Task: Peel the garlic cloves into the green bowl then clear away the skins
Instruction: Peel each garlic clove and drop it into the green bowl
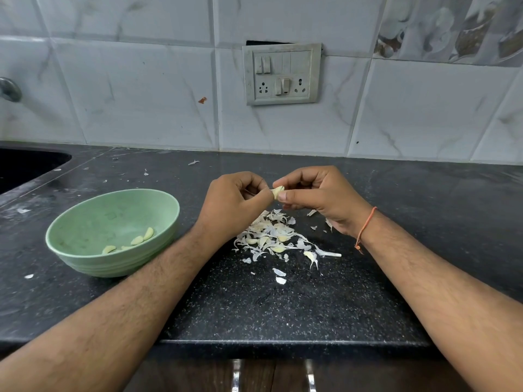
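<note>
Two hands, left hand (232, 202) and right hand (319, 196), pinch one pale garlic clove (277, 191) above speckled black stone counter (283, 306); papery white skins (277, 239) below, pale green round bowl (113, 230) beside left.

On the table (283, 306), the bowl (85, 222) sits left, with 4 cloves (137, 240) in it. The skins (277, 239) lie right of it, below both hands. The sink (25, 165) is far left, the switchboard (281, 75) on the wall behind.

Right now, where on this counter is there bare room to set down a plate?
Bare counter lies right of the right hand, out to the wall. A smaller patch sits between the skin pile and the front edge. It is crowded around the pile, the green bowl and the left hand.
</note>
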